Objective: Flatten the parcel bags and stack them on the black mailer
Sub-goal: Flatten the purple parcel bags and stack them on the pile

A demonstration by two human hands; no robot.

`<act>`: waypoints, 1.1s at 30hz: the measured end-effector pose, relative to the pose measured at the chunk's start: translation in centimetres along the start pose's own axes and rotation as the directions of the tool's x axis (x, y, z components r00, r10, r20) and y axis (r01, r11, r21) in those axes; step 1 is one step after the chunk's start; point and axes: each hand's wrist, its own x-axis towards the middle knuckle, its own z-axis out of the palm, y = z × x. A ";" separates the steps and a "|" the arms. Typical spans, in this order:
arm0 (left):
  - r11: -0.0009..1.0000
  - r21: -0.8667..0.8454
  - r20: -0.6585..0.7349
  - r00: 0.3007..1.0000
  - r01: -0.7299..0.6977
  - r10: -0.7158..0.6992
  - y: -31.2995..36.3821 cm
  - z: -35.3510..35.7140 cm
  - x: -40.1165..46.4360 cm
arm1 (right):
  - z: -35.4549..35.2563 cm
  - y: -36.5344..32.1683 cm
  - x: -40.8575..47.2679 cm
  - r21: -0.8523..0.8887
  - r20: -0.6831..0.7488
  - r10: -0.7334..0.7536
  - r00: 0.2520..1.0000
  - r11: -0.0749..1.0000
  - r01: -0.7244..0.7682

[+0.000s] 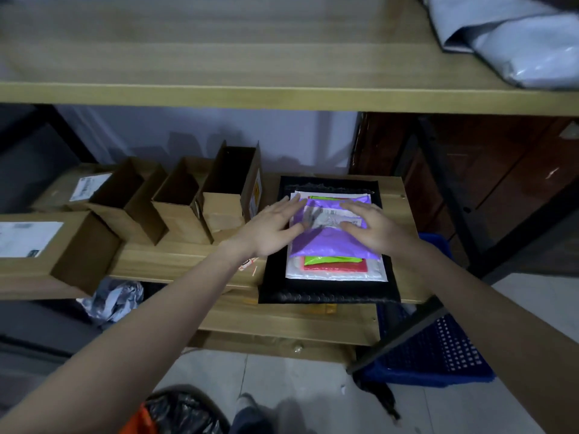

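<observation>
A black bubble mailer [329, 294] lies flat at the right end of the middle wooden shelf. On it sits a stack: a white bubble bag [333, 275], a red bag [335, 267], a green bag [332, 260] and, on top, a purple bag [329, 242] with a shipping label. My left hand [275, 228] lies flat with straight fingers on the purple bag's left edge. My right hand [380, 228] presses its right side, fingers spread.
Several open cardboard boxes [178, 202] stand left of the stack on the shelf [188, 261]. A grey poly bag [517, 42] lies on the upper shelf. A crumpled grey bag [112, 299] sits below, a blue crate [438, 349] at lower right, a black bin bag [185, 411] on the floor.
</observation>
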 end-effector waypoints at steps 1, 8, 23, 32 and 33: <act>1.000 0.016 -0.021 1.000 -0.017 0.017 0.1 -0.8 -0.6 | -0.6 -0.8 -0.4 -0.024 -0.012 -0.025 1.000 0.999 0.025; 0.972 0.195 -0.100 0.983 -0.134 0.156 1.9 -7.2 -6.5 | -6.0 -8.3 -4.5 -0.175 -0.011 -0.214 0.977 0.962 0.209; 0.968 0.160 -0.494 0.833 -0.194 0.248 5.8 -20.7 -17.6 | -11.9 -23.9 -8.0 -0.109 -0.149 -0.566 0.811 0.824 0.556; 0.964 0.211 -0.616 0.743 -0.165 0.262 2.6 -28.1 -18.2 | -14.1 -32.0 -2.7 -0.138 -0.217 -0.661 0.718 0.749 0.648; 0.965 0.217 -0.625 0.738 -0.146 0.253 1.7 -28.8 -18.2 | -14.1 -32.9 -1.7 -0.140 -0.217 -0.668 0.712 0.743 0.654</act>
